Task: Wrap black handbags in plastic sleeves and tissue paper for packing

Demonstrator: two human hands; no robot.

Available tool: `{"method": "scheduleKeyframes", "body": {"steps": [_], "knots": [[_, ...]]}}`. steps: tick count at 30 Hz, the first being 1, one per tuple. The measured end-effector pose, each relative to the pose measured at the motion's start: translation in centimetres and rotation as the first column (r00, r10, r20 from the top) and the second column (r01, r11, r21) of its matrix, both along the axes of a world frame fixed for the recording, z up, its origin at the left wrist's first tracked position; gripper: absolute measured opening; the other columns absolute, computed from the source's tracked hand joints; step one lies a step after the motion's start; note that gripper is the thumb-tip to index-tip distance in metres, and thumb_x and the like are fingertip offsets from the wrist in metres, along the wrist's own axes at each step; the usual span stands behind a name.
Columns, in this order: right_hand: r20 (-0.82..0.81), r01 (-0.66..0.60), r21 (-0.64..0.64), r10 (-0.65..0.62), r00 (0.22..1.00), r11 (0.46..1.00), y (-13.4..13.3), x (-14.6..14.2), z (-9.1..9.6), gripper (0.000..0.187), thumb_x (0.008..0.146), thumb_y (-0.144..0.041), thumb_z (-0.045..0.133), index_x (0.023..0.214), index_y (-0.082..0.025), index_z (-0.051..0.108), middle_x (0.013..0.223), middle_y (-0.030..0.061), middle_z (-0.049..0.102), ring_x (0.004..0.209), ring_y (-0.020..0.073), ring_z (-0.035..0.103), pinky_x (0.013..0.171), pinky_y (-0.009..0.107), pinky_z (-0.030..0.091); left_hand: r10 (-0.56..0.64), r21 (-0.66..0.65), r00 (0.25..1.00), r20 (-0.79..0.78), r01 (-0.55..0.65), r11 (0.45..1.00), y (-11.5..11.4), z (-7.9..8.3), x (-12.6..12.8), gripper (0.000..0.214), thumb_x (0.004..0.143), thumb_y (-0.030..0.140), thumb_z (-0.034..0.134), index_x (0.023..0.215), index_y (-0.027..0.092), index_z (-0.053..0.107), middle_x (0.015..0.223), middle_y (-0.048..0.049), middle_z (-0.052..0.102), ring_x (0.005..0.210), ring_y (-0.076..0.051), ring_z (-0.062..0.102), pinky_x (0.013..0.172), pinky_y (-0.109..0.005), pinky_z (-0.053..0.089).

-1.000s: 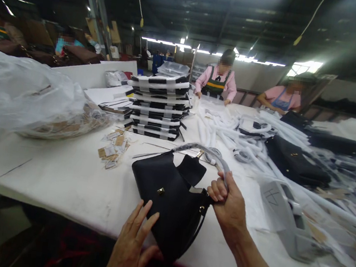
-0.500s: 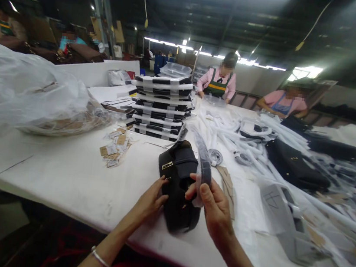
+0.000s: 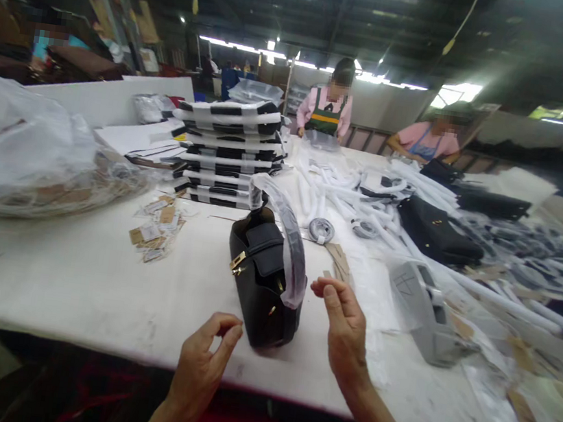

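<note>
A black handbag stands upright on the white table in front of me, its top partly open. It has a gold-coloured clasp at the front, and its arched handle is wrapped in clear plastic. Just off the bag's near left corner, my left hand has thumb and fingertips drawn together, with nothing visible in them. To the right of the bag, my right hand is open, fingers stretched towards the handle but apart from it.
Beyond the bag rises a stack of wrapped black-and-white bundles. Loose paper tags lie left. On the right are a grey tape dispenser, coiled straps, white wrapped tubes and more black bags. Two people work across the table.
Both hands have let go of the handbag and drawn back, the left towards me, the right to the right. The handle now stands up by itself. The view has shifted right.
</note>
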State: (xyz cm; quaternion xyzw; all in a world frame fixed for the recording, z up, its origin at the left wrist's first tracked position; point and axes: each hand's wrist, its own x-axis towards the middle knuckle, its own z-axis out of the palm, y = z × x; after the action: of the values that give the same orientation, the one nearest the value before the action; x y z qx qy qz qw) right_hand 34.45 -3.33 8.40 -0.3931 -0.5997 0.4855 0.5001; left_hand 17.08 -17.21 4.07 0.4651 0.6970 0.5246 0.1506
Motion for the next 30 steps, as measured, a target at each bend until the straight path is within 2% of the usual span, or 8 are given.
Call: {"method": "scheduleKeyframes", "body": {"steps": [3,7,11,17,22,25,27,30], "knots": [[0.065,-0.058,-0.133,0.067,0.996,0.989,-1.5,0.6,-3.7,0.035,0.091,-0.053,0.055,0.092,-0.019,0.063,0.083,0.0023,0.064,0.082,0.0187,0.058,0.077,0.031,0.047,-0.247,-0.131,0.964,0.1,0.259,0.957,-0.5,-0.5,1.4,0.028,0.093,0.044,0.052,0.099,0.024,0.071,0.094,-0.0026,0.075,0.087,-0.018,0.07,0.079,-0.025,0.056],[0.185,-0.263,-0.153,0.289,0.939,0.952,-4.2,0.5,-6.2,0.033,0.092,-0.05,0.053,0.085,-0.019,0.06,0.076,-0.0005,0.059,0.071,0.0147,0.054,0.066,0.026,0.043,-0.322,-0.19,0.927,0.193,0.357,0.915,0.3,-2.1,1.6,0.038,0.09,0.049,0.053,0.113,0.025,0.071,0.114,-0.0044,0.073,0.107,-0.022,0.067,0.096,-0.03,0.053],[0.197,-0.385,-0.176,0.416,0.888,0.906,-6.2,-1.2,-6.1,0.033,0.095,-0.047,0.049,0.088,-0.017,0.062,0.067,-0.0008,0.059,0.061,0.0134,0.055,0.059,0.024,0.042,-0.275,-0.216,0.917,0.29,0.343,0.914,1.5,-2.3,0.3,0.046,0.09,0.056,0.049,0.107,0.021,0.074,0.108,-0.0064,0.075,0.102,-0.026,0.069,0.094,-0.034,0.054],[0.078,-0.49,-0.251,0.522,0.85,0.835,-7.4,-4.5,-5.4,0.038,0.096,-0.047,0.048,0.076,-0.017,0.06,0.065,0.0003,0.061,0.058,0.0123,0.056,0.059,0.023,0.043,-0.301,-0.2,0.904,0.305,0.37,0.907,3.2,0.1,-2.2,0.054,0.086,0.062,0.053,0.103,0.016,0.074,0.095,-0.0072,0.074,0.086,-0.025,0.067,0.087,-0.035,0.055],[0.035,-0.532,-0.317,0.57,0.821,0.785,-7.7,-6.9,-5.6,0.039,0.097,-0.045,0.044,0.077,-0.017,0.061,0.066,0.0003,0.06,0.057,0.0114,0.056,0.056,0.021,0.044,-0.246,-0.31,0.833,0.496,0.435,0.845,3.9,1.5,-2.3,0.06,0.08,0.064,0.059,0.114,0.015,0.069,0.074,-0.0039,0.07,0.049,-0.017,0.058,0.052,-0.028,0.052],[0.044,-0.55,-0.322,0.593,0.804,0.77,-7.0,-7.1,-5.7,0.036,0.097,-0.038,0.043,0.078,-0.016,0.064,0.068,0.0008,0.061,0.058,0.0112,0.057,0.055,0.021,0.045,-0.198,-0.267,0.825,0.529,0.383,0.884,4.4,1.7,-1.5,0.051,0.079,0.06,0.062,0.103,0.016,0.071,0.085,-0.0063,0.073,0.071,-0.021,0.067,0.062,-0.026,0.054],[0.125,-0.565,-0.302,0.619,0.775,0.768,-6.0,-6.1,-5.4,0.03,0.094,-0.034,0.047,0.08,-0.016,0.067,0.07,0.0009,0.062,0.061,0.0119,0.058,0.057,0.021,0.046,-0.204,-0.236,0.828,0.523,0.371,0.898,4.9,1.6,-0.7,0.047,0.08,0.059,0.06,0.098,0.017,0.071,0.09,-0.0071,0.073,0.083,-0.024,0.068,0.073,-0.03,0.055],[0.378,-0.649,-0.282,0.704,0.602,0.707,-3.9,-3.0,-4.7,0.017,0.083,-0.034,0.063,0.08,-0.02,0.072,0.073,-0.0013,0.066,0.066,0.0127,0.059,0.061,0.021,0.046,-0.287,-0.231,0.864,0.414,0.405,0.885,5.7,1.4,0.1,0.042,0.082,0.057,0.055,0.088,0.019,0.071,0.088,-0.0066,0.073,0.09,-0.026,0.067,0.084,-0.035,0.052]]}}
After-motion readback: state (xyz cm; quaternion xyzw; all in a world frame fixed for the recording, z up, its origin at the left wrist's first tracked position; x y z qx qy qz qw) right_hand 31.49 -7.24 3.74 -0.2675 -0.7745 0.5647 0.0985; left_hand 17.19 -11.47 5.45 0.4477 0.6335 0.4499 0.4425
